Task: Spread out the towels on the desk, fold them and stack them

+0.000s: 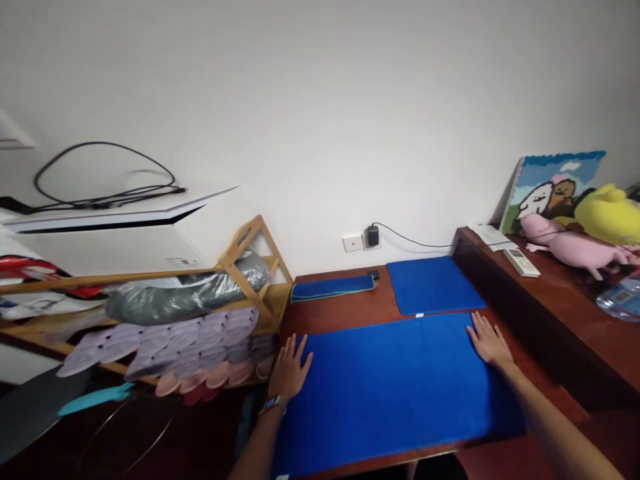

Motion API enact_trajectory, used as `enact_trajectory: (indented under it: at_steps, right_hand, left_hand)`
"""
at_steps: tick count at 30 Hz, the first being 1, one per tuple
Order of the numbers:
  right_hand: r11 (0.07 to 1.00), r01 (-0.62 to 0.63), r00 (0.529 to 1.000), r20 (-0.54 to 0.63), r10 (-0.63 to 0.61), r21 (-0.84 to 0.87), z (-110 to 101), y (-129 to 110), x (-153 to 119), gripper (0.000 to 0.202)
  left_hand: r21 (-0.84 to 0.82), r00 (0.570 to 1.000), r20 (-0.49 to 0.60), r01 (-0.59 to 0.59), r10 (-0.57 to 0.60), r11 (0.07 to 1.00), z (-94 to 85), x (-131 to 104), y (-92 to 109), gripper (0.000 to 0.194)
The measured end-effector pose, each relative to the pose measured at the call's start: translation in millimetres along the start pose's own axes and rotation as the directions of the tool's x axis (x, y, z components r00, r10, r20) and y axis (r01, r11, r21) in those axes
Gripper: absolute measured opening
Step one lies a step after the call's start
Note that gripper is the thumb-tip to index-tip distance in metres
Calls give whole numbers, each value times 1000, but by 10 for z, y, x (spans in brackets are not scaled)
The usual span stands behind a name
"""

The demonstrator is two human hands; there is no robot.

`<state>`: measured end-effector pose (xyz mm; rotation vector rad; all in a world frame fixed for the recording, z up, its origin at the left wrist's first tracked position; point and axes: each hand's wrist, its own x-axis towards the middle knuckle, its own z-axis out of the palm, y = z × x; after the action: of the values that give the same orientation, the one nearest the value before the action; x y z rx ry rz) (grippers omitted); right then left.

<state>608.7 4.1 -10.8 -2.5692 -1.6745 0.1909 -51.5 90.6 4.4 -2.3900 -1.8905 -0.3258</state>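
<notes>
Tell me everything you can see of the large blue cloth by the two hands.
The large blue cloth is plain, bright blue and roughly rectangular, apparently soft fabric. It lies spread flat on the reddish-brown table, with a small white tag at its near left corner. The left hand touches its left edge, the right hand its far right corner. A smaller blue cloth lies just beyond its far edge.

"Any words legible here?"
"None. The white box (125, 247) at left carries small dark print (183, 262), too tiny to make out."
"And the remote control (521, 262) at right, or the bottle label (623, 295) at the far right edge?"
"Both unreadable, as is the white tag (283, 477) on the large blue cloth (400, 393), bottom centre-left."
</notes>
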Motion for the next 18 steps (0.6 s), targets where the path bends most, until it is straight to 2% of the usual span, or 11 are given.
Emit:
enact_trajectory:
  at_steps: [4, 8, 10, 12, 14, 15, 16, 18]
  right_hand:
    - [999, 23, 999, -29, -23, 24, 36, 11, 1, 78]
    - [998, 15, 1000, -3, -15, 65, -41, -62, -7, 79]
    - [994, 14, 1000, 19, -16, 109, -88, -53, 8, 79]
    - [982, 12, 998, 50, -22, 188, -127, -20, 47, 78]
    - [947, -11, 997, 75, -14, 320, -150, 28, 111, 76]
    - [921, -26, 997, 80, -5, 388, -155, 55, 148, 73]
    - [894, -42, 997, 82, 6, 445, -155, 82, 186, 69]
    - [853, -56, 997, 78, 18, 519, -143, 131, 252, 62]
  left_hand:
    - [38, 999, 33, 0, -1, 999, 11, 54, -41, 67]
    - [89, 991, 136, 6, -18, 996, -82, 108, -47, 68]
    - [128, 986, 160, 15, -36, 992, -180, 133, 11, 68]
    - [153, 994, 104, 21, -38, 988, -296, 168, 177, 67]
    - [127, 1000, -13, 14, -13, 992, -409, 198, 520, 65]
    - [91, 998, -65, -10, 16, 996, -459, 198, 774, 63]
    - [42, 993, -109, -38, 42, 998, -500, 178, 1086, 61]
    - [-85, 977, -102, -198, 189, 977, -550, 54, 1859, 49]
